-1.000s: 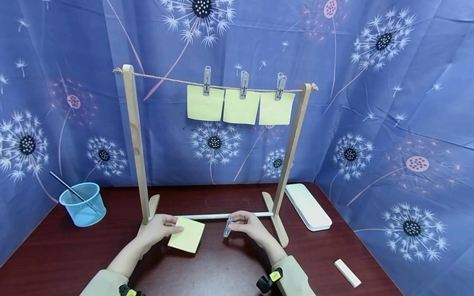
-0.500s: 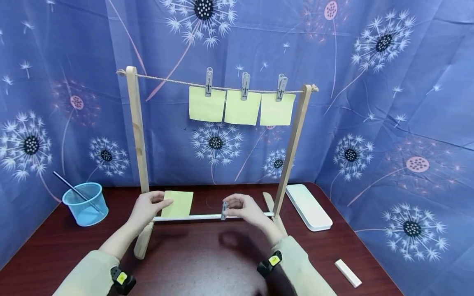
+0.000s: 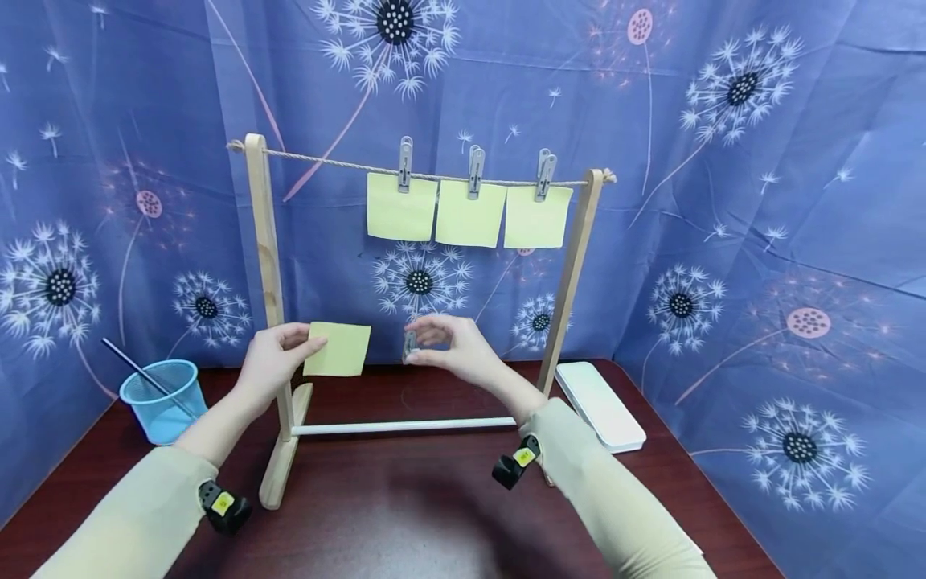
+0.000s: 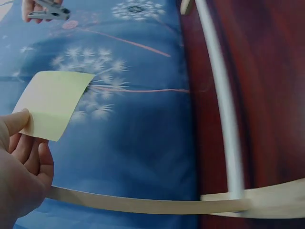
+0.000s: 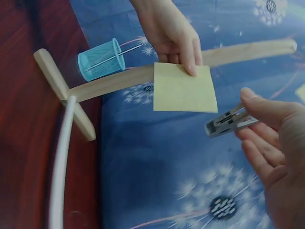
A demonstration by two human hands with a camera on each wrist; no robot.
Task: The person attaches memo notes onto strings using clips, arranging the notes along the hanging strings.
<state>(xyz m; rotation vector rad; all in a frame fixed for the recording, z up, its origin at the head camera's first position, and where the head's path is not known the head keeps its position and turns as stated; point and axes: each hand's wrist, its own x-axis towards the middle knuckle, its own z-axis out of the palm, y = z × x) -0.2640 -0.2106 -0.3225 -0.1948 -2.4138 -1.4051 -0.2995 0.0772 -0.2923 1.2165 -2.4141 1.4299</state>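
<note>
My left hand (image 3: 271, 362) pinches a yellow sticky note (image 3: 340, 351) at its left edge, thumb in front, beside the rack's left post. In my right hand (image 3: 459, 347) a grey clothespin (image 5: 229, 121) is held between thumb and fingers, its nose pointing toward the note in the right wrist view. Both hands are raised above the rack's white crossbar (image 3: 405, 426), under the twine (image 3: 325, 161). Along the twine's middle and right hang three yellow notes (image 3: 470, 217), each under its own grey clothespin (image 3: 405, 165).
The wooden rack's left post (image 3: 266, 249) and right post (image 3: 571, 281) stand on the dark red table (image 3: 347, 515). A blue mesh cup (image 3: 162, 402) with a pen is at the left. A white case (image 3: 600, 406) lies at the right. A flowered blue curtain (image 3: 325, 265) hangs behind.
Both hands have risen from near the tabletop to above the crossbar, carrying the note and the clothespin. The right hand has also shifted left. The hanging notes stay on the twine.
</note>
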